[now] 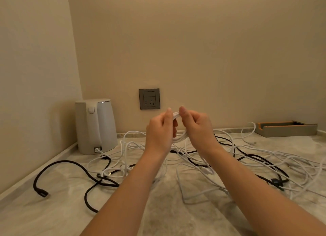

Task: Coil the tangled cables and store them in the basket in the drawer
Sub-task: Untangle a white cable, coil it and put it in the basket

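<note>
**Q:** What occupies the left of the frame?

**A:** A black cable [61,161] curves across the marble countertop [167,218] at lower left. Its plug end [42,194] lies flat near the counter's left edge. Behind it, in the corner at mid-left, a white kettle [95,126] stands upright. A white lead is plugged in at its base.

**Q:** And the centre?

**A:** A grey wall socket [149,98] is set in the wall just above the hands. Below it, both hands are raised off the countertop and held close together. The left hand [159,131] has its fingers curled, pinching the top of a coil of white cable [177,116] between thumb and fingertips. The right hand [197,128] grasps the same coil from the other side, with its thumb on top and its fingers wrapped round the loops. The coil hangs between the two palms, and a strand trails from it down to the counter.

**Q:** Where are the remaining cables?

**A:** They lie tangled on the countertop beneath and beside the forearms. Loose white cables [289,160] spread from centre to the right edge. A second black cable [254,155] threads through them, crossing several white strands.

**Q:** What closes the right side?

**A:** A shallow grey tray [285,129] with an orange inner edge rests against the wall at mid-right, apart from the tangle.
</note>
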A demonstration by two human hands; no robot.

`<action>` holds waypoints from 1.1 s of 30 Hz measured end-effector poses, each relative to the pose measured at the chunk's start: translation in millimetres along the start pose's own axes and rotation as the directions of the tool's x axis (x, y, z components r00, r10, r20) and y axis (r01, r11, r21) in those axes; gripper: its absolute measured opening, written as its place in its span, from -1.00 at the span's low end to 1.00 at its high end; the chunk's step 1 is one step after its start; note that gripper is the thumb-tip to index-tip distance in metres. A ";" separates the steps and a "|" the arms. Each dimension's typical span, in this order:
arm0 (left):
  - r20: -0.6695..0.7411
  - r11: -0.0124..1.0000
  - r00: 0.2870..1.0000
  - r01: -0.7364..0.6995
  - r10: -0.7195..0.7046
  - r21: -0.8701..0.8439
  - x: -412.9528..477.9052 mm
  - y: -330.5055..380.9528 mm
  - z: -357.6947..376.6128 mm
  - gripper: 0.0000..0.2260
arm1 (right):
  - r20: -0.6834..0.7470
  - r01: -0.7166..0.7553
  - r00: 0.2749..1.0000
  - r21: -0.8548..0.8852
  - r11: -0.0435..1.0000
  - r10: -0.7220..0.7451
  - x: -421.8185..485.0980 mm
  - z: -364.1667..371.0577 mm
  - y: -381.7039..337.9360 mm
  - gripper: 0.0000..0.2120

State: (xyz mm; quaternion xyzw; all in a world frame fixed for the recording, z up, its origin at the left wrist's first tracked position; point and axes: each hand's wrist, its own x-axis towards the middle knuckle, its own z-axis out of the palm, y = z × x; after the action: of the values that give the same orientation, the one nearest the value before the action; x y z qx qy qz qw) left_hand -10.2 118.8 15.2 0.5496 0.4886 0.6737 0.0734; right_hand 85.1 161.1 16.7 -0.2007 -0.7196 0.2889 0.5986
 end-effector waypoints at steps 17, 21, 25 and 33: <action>-0.103 0.976 0.994 0.045 -0.023 0.215 12.0 -10.0 -19.9 -0.51 | 0.106 -0.095 0.989 -0.079 0.992 0.103 0.8 3.9 1.7 -0.46; 0.068 0.978 0.997 0.018 -0.032 0.209 10.3 -9.7 -18.4 -0.49 | 0.000 -0.078 0.997 -0.134 0.988 0.078 8.6 -12.7 3.4 -0.55; 0.271 0.994 0.962 -0.004 -0.026 0.109 8.1 -6.5 -14.8 -0.48 | -0.059 -0.114 0.992 -0.111 0.987 0.108 12.8 -16.8 7.0 -0.54; 0.241 0.996 0.969 0.071 -0.055 -0.059 7.8 -1.5 -18.2 -0.50 | 0.090 -0.210 0.970 -0.151 0.966 0.225 7.2 -8.2 15.1 -0.47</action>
State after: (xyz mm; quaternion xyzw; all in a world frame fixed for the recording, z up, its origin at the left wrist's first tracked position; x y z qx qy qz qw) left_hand -28.6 113.9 20.8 0.6081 0.4703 0.6161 0.1715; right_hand 90.8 178.6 13.2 -0.3043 -0.7427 0.3119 0.5084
